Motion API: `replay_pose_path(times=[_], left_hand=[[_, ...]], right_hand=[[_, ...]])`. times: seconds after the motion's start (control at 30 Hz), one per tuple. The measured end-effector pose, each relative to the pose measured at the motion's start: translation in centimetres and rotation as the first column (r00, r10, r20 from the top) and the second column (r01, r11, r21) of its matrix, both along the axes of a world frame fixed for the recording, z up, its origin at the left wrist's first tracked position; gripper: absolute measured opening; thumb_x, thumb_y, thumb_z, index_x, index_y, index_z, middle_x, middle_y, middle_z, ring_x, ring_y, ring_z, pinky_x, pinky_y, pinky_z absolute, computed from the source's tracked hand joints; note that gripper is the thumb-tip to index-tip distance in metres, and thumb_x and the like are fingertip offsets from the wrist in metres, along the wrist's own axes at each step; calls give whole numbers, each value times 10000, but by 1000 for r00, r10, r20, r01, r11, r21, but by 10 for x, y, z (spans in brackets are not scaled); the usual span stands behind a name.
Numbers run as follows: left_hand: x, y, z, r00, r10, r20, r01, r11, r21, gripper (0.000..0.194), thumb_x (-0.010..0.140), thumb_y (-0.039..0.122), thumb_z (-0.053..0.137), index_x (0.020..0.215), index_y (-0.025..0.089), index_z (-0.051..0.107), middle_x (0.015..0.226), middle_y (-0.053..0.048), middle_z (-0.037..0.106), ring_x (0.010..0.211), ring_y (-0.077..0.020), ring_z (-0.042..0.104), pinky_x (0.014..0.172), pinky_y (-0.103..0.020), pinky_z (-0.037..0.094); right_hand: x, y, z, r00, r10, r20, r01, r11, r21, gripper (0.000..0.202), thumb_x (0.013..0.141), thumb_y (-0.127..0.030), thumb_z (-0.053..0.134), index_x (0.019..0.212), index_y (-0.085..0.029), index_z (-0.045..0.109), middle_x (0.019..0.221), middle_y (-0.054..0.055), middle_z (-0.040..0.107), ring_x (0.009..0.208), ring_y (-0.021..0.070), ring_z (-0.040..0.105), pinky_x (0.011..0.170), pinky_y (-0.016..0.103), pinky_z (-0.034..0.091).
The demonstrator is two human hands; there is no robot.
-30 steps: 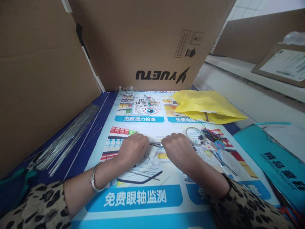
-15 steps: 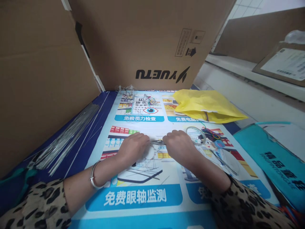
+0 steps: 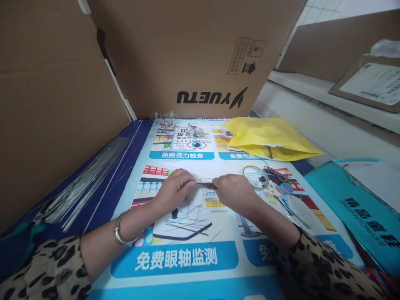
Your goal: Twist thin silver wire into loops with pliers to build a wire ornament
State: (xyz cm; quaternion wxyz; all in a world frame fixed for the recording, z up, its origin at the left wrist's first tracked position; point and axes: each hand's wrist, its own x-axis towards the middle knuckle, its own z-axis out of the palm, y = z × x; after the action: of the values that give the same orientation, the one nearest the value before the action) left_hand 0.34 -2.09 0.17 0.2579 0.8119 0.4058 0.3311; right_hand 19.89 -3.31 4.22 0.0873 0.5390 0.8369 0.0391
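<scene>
Leopard print on both arms: beige with chunky black blotches, left sleeve (image 3: pixel 46 271) down at 8 o'clock, right sleeve (image 3: pixel 325 266) at 4 and looking shadier. Left hand (image 3: pixel 175 189) and right hand (image 3: pixel 236 191) are bare, plus a shiny silver bangle (image 3: pixel 117 231) on the left wrist.

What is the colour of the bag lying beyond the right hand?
The bag is yellow, seen in the head view.

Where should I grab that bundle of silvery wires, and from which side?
Probably around the middle of the wire bundle, coming from its right: it is long, its near end fans apart, and the cardboard panel rises along its left.
</scene>
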Motion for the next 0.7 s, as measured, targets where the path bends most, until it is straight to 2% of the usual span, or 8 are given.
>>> replay_pose_path(times=[0.07,0.13,0.2,0.3,0.43,0.53,0.6,0.7], left_hand=[[0,1,0,994,39,104,-30,996,-84,119,838,225,475,884,199,582,955,-39,566,943,-171,496,834,-314,388],[1,0,1,973,120,198,-75,972,-223,184,810,248,514,981,196,556,1082,-64,523,952,-177,502,824,-319,405],[2,-1,3,938,202,280,-82,919,-385,249,791,275,541,1024,187,528,1126,-80,503,929,-175,516,808,-319,413],[3,-3,3,857,281,431,5,834,-552,267,770,288,577,1006,181,516,1070,-73,536,972,-176,510,821,-299,400],[5,-6,4,749,344,567,183,715,-675,278,749,283,620,985,184,511,997,-63,575,892,-161,554,726,-264,409],[6,-10,7,680,365,635,328,623,-710,272,741,233,630,971,173,497,894,-56,595,786,-145,580,667,-257,408],[6,-12,9,651,380,657,374,593,-713,262,727,185,633,946,162,491,844,-47,594,757,-136,583,655,-249,406],[6,-14,10,675,385,629,359,573,-737,279,701,144,642,934,158,488,814,-38,599,710,-123,583,616,-235,395]], right_hand=[[1,2,0,1000,-26,-3,25,999,-36,241,817,-229,380,796,-220,620,770,53,667,675,182,600,526,252,309],[2,4,-1,999,-50,-7,49,997,-60,263,834,-254,359,824,-228,621,804,51,672,692,185,604,552,258,333],[3,6,-2,998,-64,-20,62,995,-75,271,840,-273,351,848,-232,620,831,49,674,712,188,606,576,265,349],[3,7,-3,996,-73,-46,69,994,-84,256,832,-281,365,853,-233,617,848,42,674,734,192,608,585,265,354],[3,8,-4,992,-103,-68,97,992,-81,272,846,-314,359,858,-227,617,844,48,675,722,189,608,580,261,349],[2,7,-7,989,-88,-116,81,994,-68,278,860,-333,354,843,-236,614,839,29,676,725,178,605,570,250,331],[1,6,-10,988,-71,-141,63,996,-59,261,861,-322,364,835,-238,610,839,19,674,737,166,601,574,243,319],[-1,5,-13,984,-64,-169,57,997,-45,226,850,-298,389,825,-234,605,825,11,672,742,154,596,561,239,292]])
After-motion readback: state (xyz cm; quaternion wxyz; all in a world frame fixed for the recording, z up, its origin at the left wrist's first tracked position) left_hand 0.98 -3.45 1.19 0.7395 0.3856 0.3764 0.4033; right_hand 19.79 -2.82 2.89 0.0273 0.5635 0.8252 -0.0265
